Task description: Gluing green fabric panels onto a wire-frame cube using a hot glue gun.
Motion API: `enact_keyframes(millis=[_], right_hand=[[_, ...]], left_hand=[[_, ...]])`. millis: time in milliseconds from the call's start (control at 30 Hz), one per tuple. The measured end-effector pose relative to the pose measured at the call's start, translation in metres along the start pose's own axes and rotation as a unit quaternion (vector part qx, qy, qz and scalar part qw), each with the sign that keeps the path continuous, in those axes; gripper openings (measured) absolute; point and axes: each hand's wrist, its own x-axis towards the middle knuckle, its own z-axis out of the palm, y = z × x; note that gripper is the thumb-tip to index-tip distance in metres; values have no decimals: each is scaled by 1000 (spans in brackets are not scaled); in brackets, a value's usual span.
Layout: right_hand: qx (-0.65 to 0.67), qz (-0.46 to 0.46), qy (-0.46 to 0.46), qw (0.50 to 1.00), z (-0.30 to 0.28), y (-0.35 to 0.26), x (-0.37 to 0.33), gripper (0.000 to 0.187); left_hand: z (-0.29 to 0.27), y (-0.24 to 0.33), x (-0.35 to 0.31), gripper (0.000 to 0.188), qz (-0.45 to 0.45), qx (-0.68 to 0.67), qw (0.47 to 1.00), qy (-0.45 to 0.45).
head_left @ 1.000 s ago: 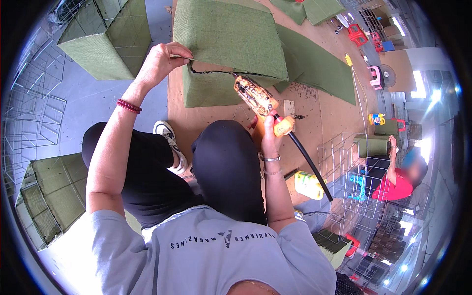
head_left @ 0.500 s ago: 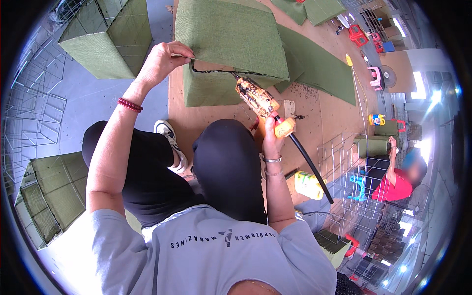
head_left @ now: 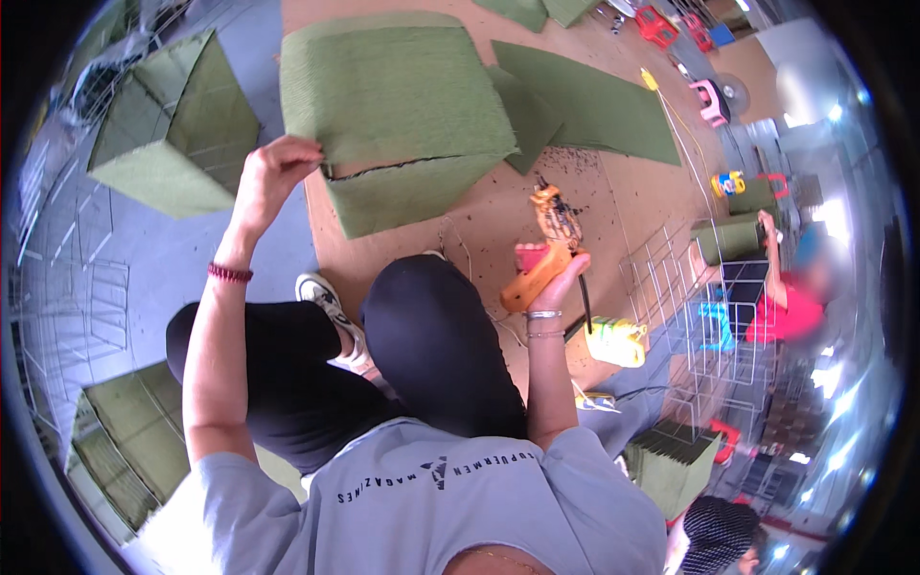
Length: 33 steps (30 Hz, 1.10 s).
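A large box covered in green woven fabric (head_left: 393,86) lies in front of me. Along its near top edge runs a dark line of glue (head_left: 393,167), with a thin brown gap beside it. My left hand (head_left: 278,177) pinches the fabric's loose edge at the box's near left corner. Off to the right of the box, my right hand (head_left: 572,271) is closed round an orange glue gun (head_left: 556,230) smeared with dark residue, its nozzle pointing away from me. A black rod (head_left: 586,305) sticks out of the gun's back end.
Flat green sheets (head_left: 599,105) lie right of the box on brown board (head_left: 460,216) strewn with dark crumbs. A yellow bottle (head_left: 616,341) and a wire frame (head_left: 671,278) stand at right. Beyond sits a person in red (head_left: 788,309). Another green box (head_left: 172,134) is at left.
My right hand has drawn the glue gun away from the box edge, rightward, tipping it more upright. My left hand still pinches the fabric; the gap along the edge has narrowed. The view has shifted.
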Motion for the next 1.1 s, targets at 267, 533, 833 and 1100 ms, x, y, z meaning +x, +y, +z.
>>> enact_keyframes(millis=[267, 533, 833, 1100], right_hand=[[3, -59, 219, 974, -208, 13, 36, 36], [119, -28, 348, 929, -292, 49, 63, 28], [42, -59, 350, 934, -344, 56, 110, 35], [16, -34, 388, 921, -358, 54, 120, 44]], left_hand=[[18, 14, 1, 13, -58, -12, 998, 11], [20, 21, -12, 17, -3, 169, 986, 0], [22, 19, -12, 16, 11, 213, 977, 11], [26, 18, -9, 16, 30, 221, 975, 9]])
